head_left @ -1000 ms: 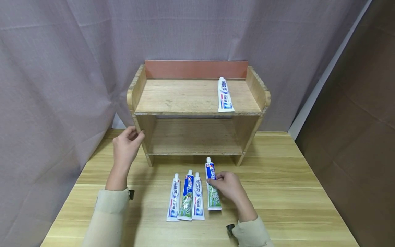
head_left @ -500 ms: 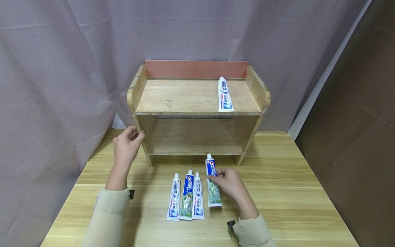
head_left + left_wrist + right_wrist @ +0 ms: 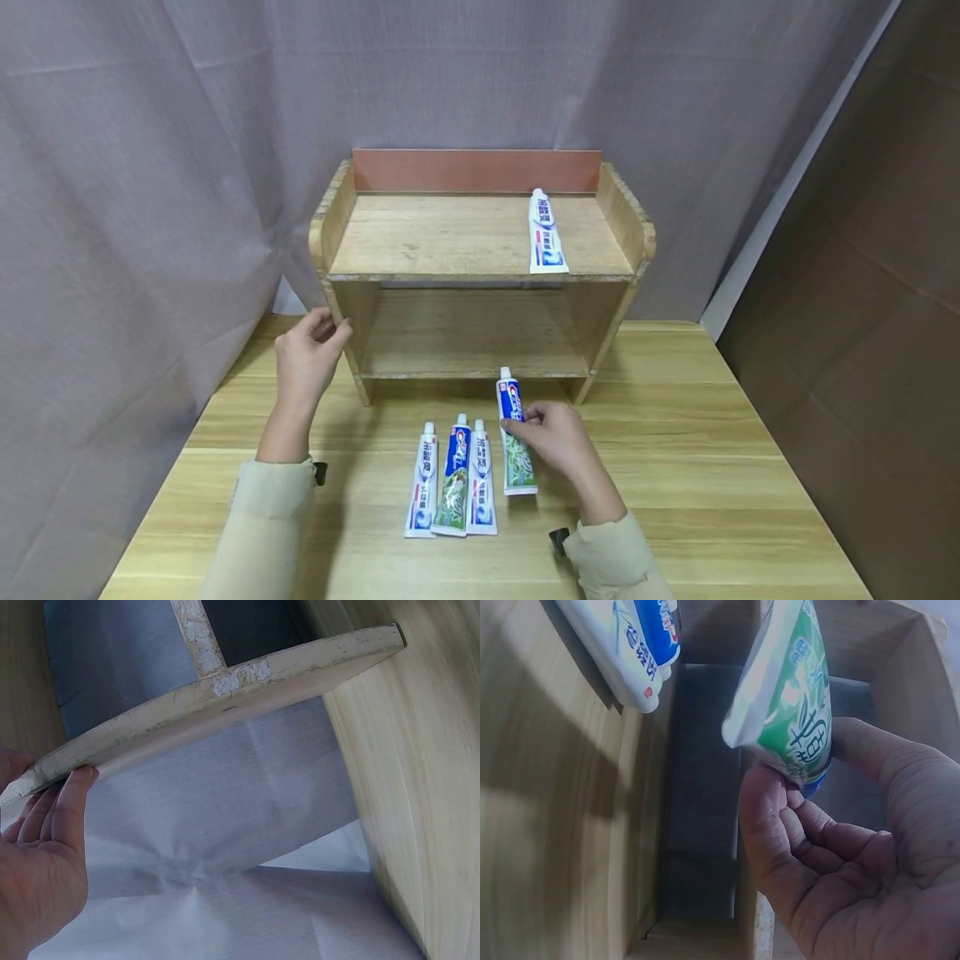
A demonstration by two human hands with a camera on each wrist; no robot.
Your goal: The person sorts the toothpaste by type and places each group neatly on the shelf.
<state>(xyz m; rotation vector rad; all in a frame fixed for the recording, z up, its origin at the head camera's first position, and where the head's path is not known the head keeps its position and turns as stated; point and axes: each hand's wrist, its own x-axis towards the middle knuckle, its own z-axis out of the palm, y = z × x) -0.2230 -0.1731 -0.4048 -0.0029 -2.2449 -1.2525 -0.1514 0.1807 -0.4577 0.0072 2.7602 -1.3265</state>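
Note:
My right hand (image 3: 558, 437) pinches a blue and green toothpaste tube (image 3: 517, 450) between thumb and fingers, cap pointing away from me. In the right wrist view the tube's (image 3: 799, 705) flat end faces the camera, raised off the table. With thumb and fingers on either side, my left hand (image 3: 309, 354) grips the left side panel (image 3: 150, 724) of a small wooden shelf (image 3: 480, 277). Left of the held tube lie a white tube (image 3: 423, 483), a blue and green tube (image 3: 453, 479) and another white tube (image 3: 482, 483), close together on the table.
On the shelf's upper board, toward the right, lies a white toothpaste tube (image 3: 547, 233), its flat end at the front edge. A reddish strip (image 3: 477, 171) backs that board. The wooden table (image 3: 720, 467) extends around the shelf's feet. Grey cloth (image 3: 187, 150) hangs behind.
My right hand has lifted the blue and green toothpaste tube and carried it a little way toward the shelf. The left hand stays on the side panel.

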